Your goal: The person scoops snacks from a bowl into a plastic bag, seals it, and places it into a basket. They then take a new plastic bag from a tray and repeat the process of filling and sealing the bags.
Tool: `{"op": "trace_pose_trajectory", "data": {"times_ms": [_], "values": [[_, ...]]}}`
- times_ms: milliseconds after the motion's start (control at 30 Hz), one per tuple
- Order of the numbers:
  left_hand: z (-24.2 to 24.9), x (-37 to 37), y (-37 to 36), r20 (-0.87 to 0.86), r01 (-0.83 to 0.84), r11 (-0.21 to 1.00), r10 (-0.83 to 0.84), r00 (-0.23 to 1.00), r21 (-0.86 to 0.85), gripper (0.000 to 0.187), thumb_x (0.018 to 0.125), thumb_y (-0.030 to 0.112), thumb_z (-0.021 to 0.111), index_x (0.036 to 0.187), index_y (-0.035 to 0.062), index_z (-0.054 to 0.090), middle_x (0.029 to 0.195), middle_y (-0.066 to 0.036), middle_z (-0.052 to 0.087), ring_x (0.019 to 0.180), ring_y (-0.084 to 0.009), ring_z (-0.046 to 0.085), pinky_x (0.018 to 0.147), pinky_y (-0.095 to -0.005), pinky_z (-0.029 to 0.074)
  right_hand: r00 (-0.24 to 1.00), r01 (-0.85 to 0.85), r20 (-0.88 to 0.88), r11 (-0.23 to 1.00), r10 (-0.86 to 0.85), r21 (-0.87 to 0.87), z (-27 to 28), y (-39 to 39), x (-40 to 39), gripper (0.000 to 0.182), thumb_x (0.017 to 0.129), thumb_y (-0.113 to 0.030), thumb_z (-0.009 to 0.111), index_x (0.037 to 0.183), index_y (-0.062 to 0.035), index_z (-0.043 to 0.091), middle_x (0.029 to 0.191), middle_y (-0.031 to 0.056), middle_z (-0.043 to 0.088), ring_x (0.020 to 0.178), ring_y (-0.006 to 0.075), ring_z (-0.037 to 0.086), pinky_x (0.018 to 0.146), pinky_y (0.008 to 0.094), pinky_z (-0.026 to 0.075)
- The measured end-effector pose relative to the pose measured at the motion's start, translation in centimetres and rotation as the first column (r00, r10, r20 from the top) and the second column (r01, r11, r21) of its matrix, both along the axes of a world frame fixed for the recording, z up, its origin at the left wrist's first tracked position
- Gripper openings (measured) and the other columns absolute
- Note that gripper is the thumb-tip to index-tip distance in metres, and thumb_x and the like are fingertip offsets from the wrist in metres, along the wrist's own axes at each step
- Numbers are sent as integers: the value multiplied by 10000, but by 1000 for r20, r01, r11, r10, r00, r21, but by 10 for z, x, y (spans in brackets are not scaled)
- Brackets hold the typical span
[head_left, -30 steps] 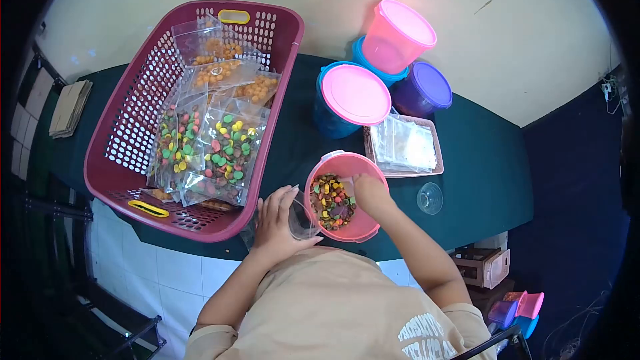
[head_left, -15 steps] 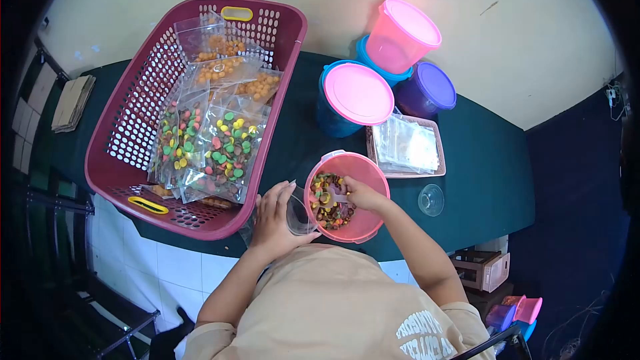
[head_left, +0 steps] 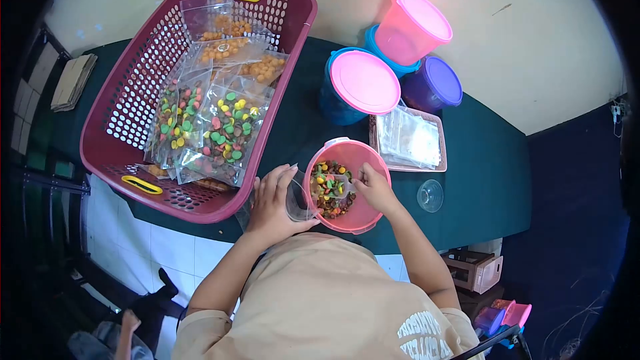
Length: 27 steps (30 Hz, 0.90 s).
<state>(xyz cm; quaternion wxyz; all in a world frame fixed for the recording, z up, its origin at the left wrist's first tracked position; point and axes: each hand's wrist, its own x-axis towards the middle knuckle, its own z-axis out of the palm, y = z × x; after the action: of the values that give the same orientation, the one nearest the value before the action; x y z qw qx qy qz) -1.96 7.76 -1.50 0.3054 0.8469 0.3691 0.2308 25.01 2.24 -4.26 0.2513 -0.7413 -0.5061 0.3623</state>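
A pink tub [head_left: 365, 210] stands at the table's front edge, part filled with small round pieces [head_left: 329, 211] in brown, yellow, green and orange. Inside it, my right hand [head_left: 375, 188] grips the handle of a clear scoop [head_left: 339, 185], which is loaded with the colourful pieces. My left hand [head_left: 272, 201] is wrapped round a clear plastic bag [head_left: 297, 201], its mouth spread wide against the tub's left wall. No pieces can be made out inside that bag. Part of it is hidden by my fingers.
A maroon basket [head_left: 303, 33] on the left holds several filled bags [head_left: 227, 130]. Lidded tubs [head_left: 365, 83] stand behind, beside a tray [head_left: 445, 153] of flat clear bags [head_left: 408, 137]. A small clear cup [head_left: 430, 196] sits right. Another person's arm [head_left: 127, 333] shows lower left.
My right hand has drawn back slightly and raised the scoop, now showing a load of pieces. My left hand keeps its hold on the bag. Another person has appeared at lower left.
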Motion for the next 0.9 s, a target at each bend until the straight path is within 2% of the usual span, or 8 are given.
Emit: {"op": "trace_pose_trajectory", "data": {"times_ms": [267, 400, 600, 633, 667, 733, 867, 900], "values": [[0, 0, -1, 51, -12, 1000, 13, 999, -4, 1102, 538, 429, 849, 1401, 153, 222, 1387, -119, 307, 1310, -330, 305, 1077, -592, 177, 995, 87, 39, 994, -90, 73, 8, -13, 12, 227, 854, -139, 627, 865, -6, 443, 684, 106, 523, 621, 174, 505, 585, 326, 422], [3, 0, 0, 54, 13, 1000, -13, 998, -7, 1084, 545, 438, 841, 1396, 168, 226, 1385, -115, 305, 1310, -330, 303, 1068, -613, 170, 983, 141, 89, 974, -159, 179, 29, -18, 13, 245, 852, -149, 646, 831, -4, 449, 640, 85, 492, 570, 150, 438, 536, 304, 393], [4, 2, -3, 96, 26, 1000, -27, 995, 10, 1049, 549, 442, 839, 1380, 192, 249, 1374, -119, 307, 1306, -342, 299, 1063, -631, 155, 989, 137, 32, 964, -148, 229, 83, -20, -10, 208, 868, -86, 628, 805, -11, 444, 632, 10, 441, 611, 55, 386, 529, 241, 366], [7, 3, -5, 86, 41, 999, -43, 995, 22, 1050, 550, 447, 837, 1382, 196, 249, 1374, -125, 304, 1305, -345, 296, 1059, -641, 150, 991, 105, 56, 975, -118, 198, 90, -20, -14, 208, 856, -98, 640, 824, -13, 453, 631, 44, 477, 577, 97, 456, 540, 275, 400], [9, 4, -7, 75, 57, 998, -59, 995, 34, 1051, 551, 452, 836, 1384, 199, 248, 1374, -130, 301, 1305, -349, 293, 1054, -651, 145, 991, 105, 59, 975, -118, 197, 97, -20, -21, 208, 856, -98, 640, 824, -13, 453, 631, 44, 477, 577, 97, 456, 540, 275, 400], [12, 7, -10, 69, 83, 996, -86, 994, 40, 1050, 552, 458, 833, 1387, 202, 249, 1373, -135, 300, 1305, -352, 289, 1048, -662, 138, 965, -20, 263, 990, -18, 143, 108, -19, -35, 199, 840, -117, 652, 854, -18, 479, 671, 104, 548, 575, 205, 556, 566, 335, 445], [9, 8, -14, 81, 137, 990, -138, 987, 16, 1018, 578, 473, 801, 1410, 254, 256, 1380, -135, 293, 1308, -358, 263, 1037, -676, 131, 952, -65, 307, 986, 16, 151, 118, -16, -49, 211, 814, -86, 663, 858, -5, 473, 706, 123, 550, 601, 202, 515, 591, 294, 433], [10, 8, -15, 80, 142, 990, -143, 986, 21, 1018, 578, 473, 801, 1410, 254, 256, 1380, -135, 293, 1308, -358, 263, 1037, -676, 131, 889, -152, 455, 971, 53, 183, 118, -16, -50, 210, 797, -112, 673, 884, -25, 503, 715, 126, 568, 634, 247, 557, 588, 340, 448]]}}
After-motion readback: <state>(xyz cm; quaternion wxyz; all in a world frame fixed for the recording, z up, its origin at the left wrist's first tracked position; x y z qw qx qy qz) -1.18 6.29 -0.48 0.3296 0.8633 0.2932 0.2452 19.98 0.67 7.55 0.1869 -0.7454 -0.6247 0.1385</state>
